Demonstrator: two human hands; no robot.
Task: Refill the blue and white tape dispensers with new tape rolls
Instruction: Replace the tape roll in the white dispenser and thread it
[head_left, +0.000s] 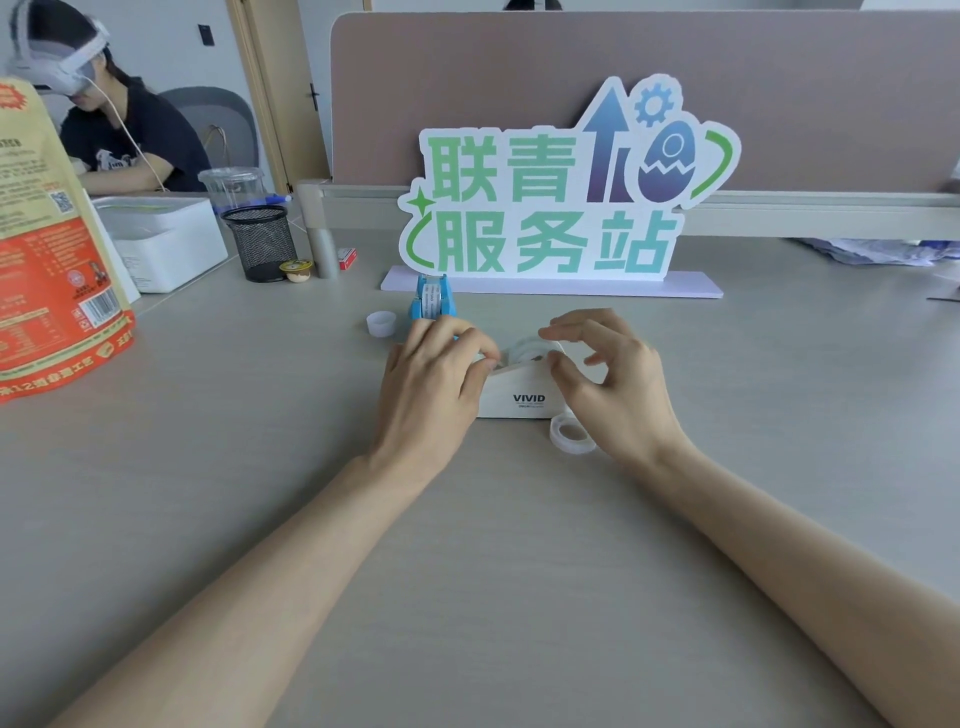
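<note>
The white tape dispenser (519, 392), marked VIVID, sits mid-table with a clear tape roll (530, 351) seated in its top. My left hand (436, 379) rests against the dispenser's left end, fingertips pinched at its cutter side. My right hand (608, 374) hovers over the right end, thumb and fingers spread around the roll. Behind my left hand stands the blue tape dispenser (432, 301) holding a roll. A spare clear tape roll (571, 434) lies on the table by my right wrist. A small white core (381, 323) lies left of the blue dispenser.
A large sign (561, 192) on a base stands behind the dispensers. At left are an orange bag (52, 270), a white box (166, 239), a mesh pen cup (260, 241) and a plastic cup (231, 184). Another person sits at far left.
</note>
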